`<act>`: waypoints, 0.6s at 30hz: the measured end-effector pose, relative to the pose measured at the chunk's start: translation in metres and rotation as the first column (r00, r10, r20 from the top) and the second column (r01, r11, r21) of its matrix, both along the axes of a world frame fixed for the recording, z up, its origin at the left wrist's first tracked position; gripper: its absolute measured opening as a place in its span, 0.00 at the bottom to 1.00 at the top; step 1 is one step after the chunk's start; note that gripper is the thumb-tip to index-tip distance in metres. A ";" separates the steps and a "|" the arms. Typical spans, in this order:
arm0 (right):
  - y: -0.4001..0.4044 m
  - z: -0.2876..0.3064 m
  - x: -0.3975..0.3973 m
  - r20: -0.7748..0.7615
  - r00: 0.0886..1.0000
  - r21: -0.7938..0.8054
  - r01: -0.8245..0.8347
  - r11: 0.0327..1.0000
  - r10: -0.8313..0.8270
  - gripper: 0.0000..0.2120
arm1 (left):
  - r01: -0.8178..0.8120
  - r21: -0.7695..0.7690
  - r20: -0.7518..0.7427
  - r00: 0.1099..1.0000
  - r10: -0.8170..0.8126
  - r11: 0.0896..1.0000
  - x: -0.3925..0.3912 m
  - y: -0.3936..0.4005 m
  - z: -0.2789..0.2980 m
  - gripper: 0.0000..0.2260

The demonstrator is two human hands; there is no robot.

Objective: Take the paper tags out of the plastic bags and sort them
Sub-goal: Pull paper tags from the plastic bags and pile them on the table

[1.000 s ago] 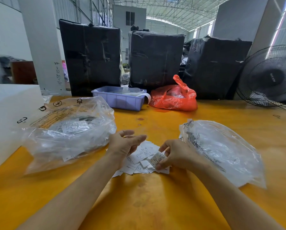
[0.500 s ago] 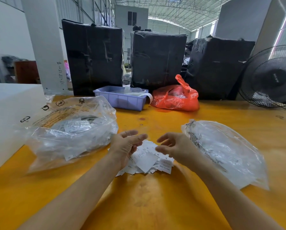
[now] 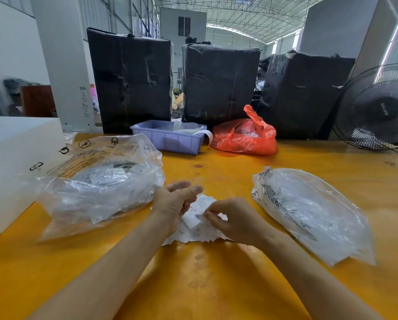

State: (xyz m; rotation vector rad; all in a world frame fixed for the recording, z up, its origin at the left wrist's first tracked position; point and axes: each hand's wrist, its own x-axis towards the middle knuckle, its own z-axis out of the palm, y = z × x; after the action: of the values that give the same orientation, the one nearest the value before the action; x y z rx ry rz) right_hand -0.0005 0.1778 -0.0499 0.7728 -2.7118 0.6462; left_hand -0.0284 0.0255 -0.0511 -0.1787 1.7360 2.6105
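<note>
A loose heap of white paper tags (image 3: 194, 229) lies on the yellow table (image 3: 205, 285), directly under and between the two hands; one tag (image 3: 193, 220) from the top of the heap sits at the fingertips of the right hand (image 3: 233, 219), whose fingers are curled down and appear to pinch its edge, though blur makes the exact contact hard to read. The left hand (image 3: 173, 202) hovers just to the left of that tag, palm turned inward, fingers loosely spread and holding nothing; its thumb points toward the right hand.

To the left of the heap, touching the left wrist, lies a bulging clear plastic bag (image 3: 96, 185) with printed slips visible inside; to the right, near the right forearm but apart from it, lies a flatter clear bag (image 3: 309, 211) with dark print along one edge.

Further back on the table stand a lilac tray (image 3: 168, 139) and, just beside it, a red plastic bag (image 3: 244, 135); a white box (image 3: 11, 158) sits at the left edge; three black wrapped bales (image 3: 131, 79) stand behind the table, and a black fan (image 3: 378, 107) stands at the right.
</note>
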 end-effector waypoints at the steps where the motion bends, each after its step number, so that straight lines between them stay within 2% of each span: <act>1: 0.000 0.000 -0.001 -0.002 0.998 -0.122 0.058 0.991 -0.058 0.09 | -0.001 0.009 0.001 1.000 0.001 1.000 0.000 0.000 0.000 0.16; 2: 0.001 0.002 -0.003 0.018 0.991 -0.285 0.129 0.950 -0.129 0.07 | 0.000 0.017 0.001 1.000 0.000 1.000 0.000 0.000 0.000 0.16; 3: 0.003 0.003 -0.005 0.081 0.980 -0.471 0.199 0.860 -0.183 0.06 | 0.002 0.023 0.000 1.000 -0.002 1.000 0.000 0.000 0.000 0.16; 5: 0.008 0.007 -0.010 0.299 0.944 -0.761 0.326 0.561 -0.143 0.06 | 0.010 0.020 0.001 1.000 -0.010 1.000 0.000 0.000 0.001 0.16; 7: 0.011 0.009 -0.010 0.432 0.902 -0.859 0.412 0.304 -0.001 0.03 | 0.021 0.013 0.008 1.000 -0.022 1.000 0.001 0.002 0.001 0.16; 8: 0.012 0.009 -0.010 0.451 0.891 -0.872 0.429 0.236 0.044 0.05 | 0.028 0.016 0.013 1.000 -0.029 0.999 0.001 0.004 0.000 0.16; 9: 0.012 0.008 -0.010 0.455 0.888 -0.878 0.433 0.203 0.073 0.07 | 0.034 0.022 0.017 0.999 -0.034 0.999 0.002 0.004 0.001 0.16; 11: 0.011 0.007 -0.009 0.447 0.890 -0.883 0.422 0.207 0.089 0.12 | 0.040 0.042 0.012 0.999 -0.041 0.998 0.003 0.005 0.001 0.17; 15: 0.009 0.008 -0.009 0.459 0.876 -0.866 0.404 0.294 0.149 0.17 | 0.058 0.094 -0.014 0.998 -0.057 0.994 0.004 0.005 0.001 0.18; 18: 0.007 0.008 -0.007 0.481 0.862 -0.830 0.388 0.400 0.161 0.19 | 0.059 0.092 -0.024 0.998 -0.057 0.994 0.005 0.006 0.000 0.17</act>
State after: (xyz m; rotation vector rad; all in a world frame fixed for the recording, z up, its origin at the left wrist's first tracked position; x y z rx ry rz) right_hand -0.0079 0.1844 -0.0421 0.0671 -2.0798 2.2906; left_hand -0.0238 0.0312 -0.0507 -0.0988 1.5967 2.6528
